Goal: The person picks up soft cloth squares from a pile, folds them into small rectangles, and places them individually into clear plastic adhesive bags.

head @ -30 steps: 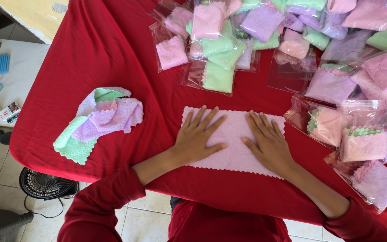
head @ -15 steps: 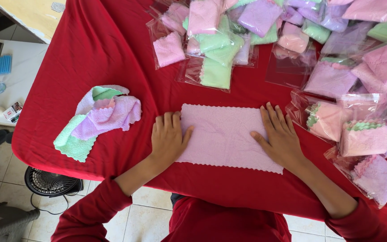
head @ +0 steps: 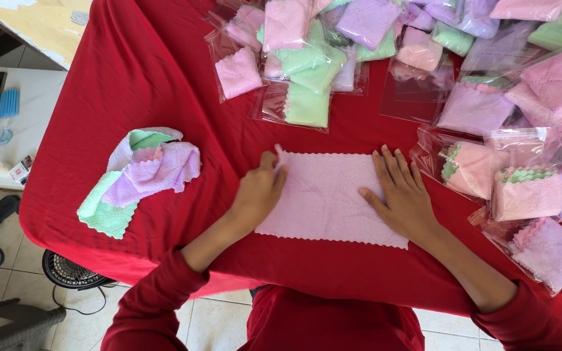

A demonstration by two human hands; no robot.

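From overhead, the pink cloth lies flat near the table's near edge. The left hand pinches its far-left corner; the right hand presses open-palmed on the right side. Best lift that corner evenly, anchoring the right.

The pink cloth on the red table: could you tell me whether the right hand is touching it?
Touching. The head view shows the right hand lying flat on the pink cloth.
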